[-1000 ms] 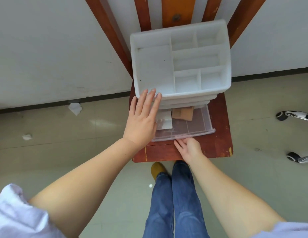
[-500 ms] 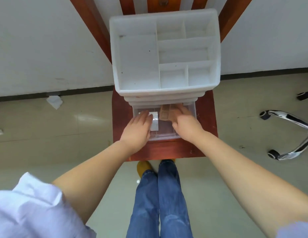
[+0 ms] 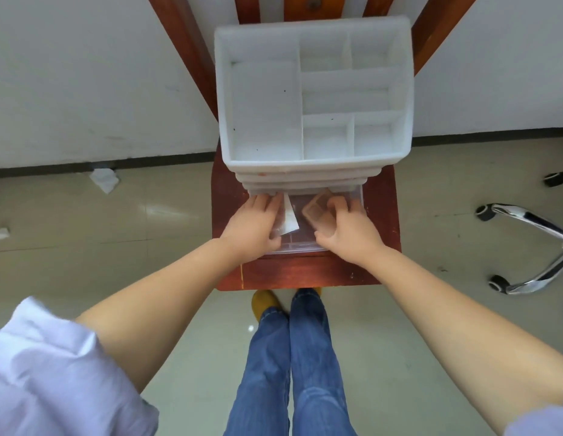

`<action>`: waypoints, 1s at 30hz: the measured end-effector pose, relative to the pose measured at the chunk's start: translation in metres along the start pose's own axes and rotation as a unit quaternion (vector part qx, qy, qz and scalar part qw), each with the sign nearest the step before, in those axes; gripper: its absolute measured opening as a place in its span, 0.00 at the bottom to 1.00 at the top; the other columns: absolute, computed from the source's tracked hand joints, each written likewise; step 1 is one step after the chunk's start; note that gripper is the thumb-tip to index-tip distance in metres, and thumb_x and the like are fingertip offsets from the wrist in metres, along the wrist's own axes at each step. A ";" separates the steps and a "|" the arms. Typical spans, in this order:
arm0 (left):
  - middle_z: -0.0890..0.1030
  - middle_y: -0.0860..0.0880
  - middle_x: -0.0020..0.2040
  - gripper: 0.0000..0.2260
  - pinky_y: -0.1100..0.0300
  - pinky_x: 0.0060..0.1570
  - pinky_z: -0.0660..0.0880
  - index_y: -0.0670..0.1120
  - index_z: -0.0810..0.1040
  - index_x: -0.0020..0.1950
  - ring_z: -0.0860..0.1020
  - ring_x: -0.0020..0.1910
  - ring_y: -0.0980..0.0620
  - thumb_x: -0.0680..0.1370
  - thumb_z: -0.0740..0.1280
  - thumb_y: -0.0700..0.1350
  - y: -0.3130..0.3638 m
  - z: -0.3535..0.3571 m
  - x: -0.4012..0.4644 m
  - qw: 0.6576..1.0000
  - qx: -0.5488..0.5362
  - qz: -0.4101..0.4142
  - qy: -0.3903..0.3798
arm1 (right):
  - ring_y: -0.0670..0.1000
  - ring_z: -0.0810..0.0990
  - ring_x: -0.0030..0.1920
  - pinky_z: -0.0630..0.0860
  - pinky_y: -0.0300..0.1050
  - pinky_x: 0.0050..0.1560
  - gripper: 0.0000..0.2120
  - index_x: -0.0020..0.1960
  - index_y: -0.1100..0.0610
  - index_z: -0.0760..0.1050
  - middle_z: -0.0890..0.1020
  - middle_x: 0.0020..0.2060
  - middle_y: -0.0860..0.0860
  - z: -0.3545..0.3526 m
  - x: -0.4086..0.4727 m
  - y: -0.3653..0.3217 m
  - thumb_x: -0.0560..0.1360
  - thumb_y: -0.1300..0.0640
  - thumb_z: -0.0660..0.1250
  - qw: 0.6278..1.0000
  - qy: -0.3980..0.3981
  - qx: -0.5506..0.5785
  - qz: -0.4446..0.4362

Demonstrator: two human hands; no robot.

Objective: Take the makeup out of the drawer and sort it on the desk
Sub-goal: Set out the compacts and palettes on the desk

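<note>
A white plastic organizer (image 3: 314, 171) with divided top compartments stands on a red-brown wooden chair seat (image 3: 305, 273). Its clear bottom drawer (image 3: 297, 247) is pulled out toward me. My left hand (image 3: 253, 226) reaches into the drawer's left side and holds a white flat packet (image 3: 289, 217), which stands tilted up. My right hand (image 3: 346, 232) is in the drawer's right side, fingers curled round a tan transparent makeup case (image 3: 316, 212). The rest of the drawer's inside is hidden by my hands.
The chair's back slats (image 3: 185, 51) rise against a white wall. A chrome swivel-chair base (image 3: 531, 247) with castors lies on the floor at the right. Crumpled tissues (image 3: 104, 180) lie on the tile floor at the left. My jeans (image 3: 289, 357) are below the seat.
My left hand came off the organizer's front and went into the drawer, lifting the white packet on edge. My right hand left the drawer's front edge and took hold of the tan case.
</note>
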State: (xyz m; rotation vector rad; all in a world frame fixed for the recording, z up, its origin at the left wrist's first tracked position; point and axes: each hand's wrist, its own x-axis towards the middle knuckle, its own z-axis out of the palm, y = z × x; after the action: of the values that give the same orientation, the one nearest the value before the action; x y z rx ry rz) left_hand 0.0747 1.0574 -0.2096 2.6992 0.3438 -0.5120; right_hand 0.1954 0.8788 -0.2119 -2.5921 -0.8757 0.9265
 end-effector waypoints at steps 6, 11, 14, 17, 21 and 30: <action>0.70 0.44 0.60 0.38 0.56 0.56 0.69 0.51 0.54 0.75 0.69 0.61 0.44 0.69 0.67 0.55 0.009 0.007 -0.063 0.955 -0.183 -0.050 -0.229 | 0.53 0.72 0.60 0.69 0.44 0.57 0.34 0.69 0.46 0.60 0.66 0.64 0.53 -0.011 -0.067 0.008 0.68 0.45 0.70 0.983 -0.150 0.110 -0.007; 0.66 0.41 0.67 0.42 0.53 0.61 0.68 0.52 0.45 0.77 0.69 0.64 0.41 0.70 0.67 0.52 0.015 0.043 -0.069 0.898 -0.219 -0.143 -0.354 | 0.56 0.72 0.61 0.69 0.45 0.59 0.37 0.73 0.46 0.55 0.65 0.62 0.54 0.016 -0.080 0.022 0.69 0.45 0.69 0.958 -0.266 0.086 0.058; 0.67 0.38 0.68 0.44 0.48 0.62 0.70 0.52 0.42 0.77 0.70 0.63 0.39 0.70 0.67 0.53 0.015 0.042 -0.052 0.893 -0.251 -0.175 -0.330 | 0.58 0.71 0.62 0.69 0.48 0.62 0.39 0.75 0.50 0.55 0.66 0.65 0.56 0.016 -0.057 0.023 0.69 0.43 0.68 0.963 -0.225 0.106 0.103; 0.65 0.37 0.68 0.43 0.46 0.62 0.69 0.55 0.42 0.77 0.69 0.63 0.37 0.70 0.67 0.54 0.016 0.032 -0.034 0.910 -0.222 -0.171 -0.305 | 0.59 0.69 0.65 0.68 0.49 0.64 0.41 0.76 0.49 0.52 0.66 0.66 0.58 0.010 -0.040 0.018 0.69 0.41 0.67 0.965 -0.239 0.069 0.078; 0.63 0.35 0.69 0.45 0.46 0.65 0.67 0.57 0.40 0.76 0.66 0.66 0.37 0.70 0.68 0.53 0.009 0.010 -0.002 0.928 -0.200 -0.170 -0.266 | 0.63 0.64 0.69 0.65 0.53 0.67 0.43 0.76 0.46 0.49 0.63 0.70 0.61 -0.004 -0.010 0.015 0.68 0.41 0.68 0.974 -0.196 0.066 0.089; 0.63 0.38 0.71 0.43 0.47 0.65 0.66 0.56 0.42 0.76 0.61 0.70 0.38 0.70 0.67 0.53 -0.004 -0.022 0.014 0.942 -0.188 -0.173 -0.218 | 0.61 0.65 0.68 0.66 0.54 0.68 0.37 0.73 0.46 0.57 0.63 0.68 0.59 -0.038 0.024 -0.004 0.69 0.42 0.68 0.983 -0.153 0.067 0.078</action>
State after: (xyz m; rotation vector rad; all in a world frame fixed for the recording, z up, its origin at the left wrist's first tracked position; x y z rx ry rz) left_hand 0.0925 1.0725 -0.1975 2.0902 0.7120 -1.0089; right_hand 0.2328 0.8952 -0.1931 -2.4682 -0.6566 1.4050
